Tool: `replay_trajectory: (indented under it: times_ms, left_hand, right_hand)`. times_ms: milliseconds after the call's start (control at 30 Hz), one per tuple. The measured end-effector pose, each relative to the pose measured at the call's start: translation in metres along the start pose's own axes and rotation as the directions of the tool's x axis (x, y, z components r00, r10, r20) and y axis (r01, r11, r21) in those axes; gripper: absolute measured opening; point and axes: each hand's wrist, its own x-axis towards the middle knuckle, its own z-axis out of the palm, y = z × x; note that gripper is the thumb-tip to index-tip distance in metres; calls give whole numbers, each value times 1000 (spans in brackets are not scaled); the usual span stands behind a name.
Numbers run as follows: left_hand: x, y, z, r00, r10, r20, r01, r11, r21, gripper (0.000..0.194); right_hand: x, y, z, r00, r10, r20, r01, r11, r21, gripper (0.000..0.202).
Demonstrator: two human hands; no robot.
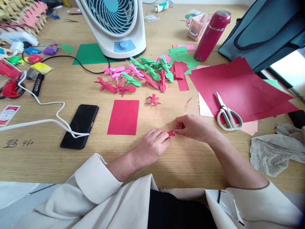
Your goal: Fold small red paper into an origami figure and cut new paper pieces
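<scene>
Between the fingertips of both hands is a small folded red paper piece (171, 133), mostly covered by the fingers. My left hand (153, 144) is closed on its left end, and my right hand (189, 127) pinches its right end. Just beyond them lies a small red origami figure (153, 100) with thin legs. To the left of my left hand a red paper rectangle (124, 117) lies flat. Farther back, several folded paper figures in green (150, 71), pink (116, 72) and red (106, 86) are heaped together.
White-handled scissors (227, 116) rest on large red sheets (238, 86) at the right. A phone (79, 127) with a white cable lies left. At the back stand a fan (119, 28) and a red thermos (212, 36). A grey cloth (271, 152) is at the right edge.
</scene>
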Motion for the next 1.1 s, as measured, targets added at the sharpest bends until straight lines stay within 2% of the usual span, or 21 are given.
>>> replay_trajectory:
  times_ms: [300,567,667,833,967,1100]
  left_hand:
    - [0,0,1,1000,2,-30,-1,1000,5,20]
    - [1,0,1,1000,-5,-12,5,1000,19,19]
    - [1,0,1,1000,-12,-12,12,1000,23,18]
    - [0,2,-2,1000,-8,-1,8,999,47,19]
    - [-2,2,-2,1000,-10,18,9,998,56,21]
    - [-3,2,-1,999,-14,29,12,998,62,23]
  right_hand:
    - [-4,-7,-8,997,36,70,-33,998,-53,8]
    - [1,-16,-10,993,92,76,-78,984,-163,18]
    - [0,-14,-8,996,72,61,-61,985,-162,20]
    - [-5,-4,2,1000,-22,20,24,996,-81,5]
    - [-9,2,10,996,-76,-41,74,996,-40,9]
    - [-10,4,12,994,-101,-44,99,994,-41,13]
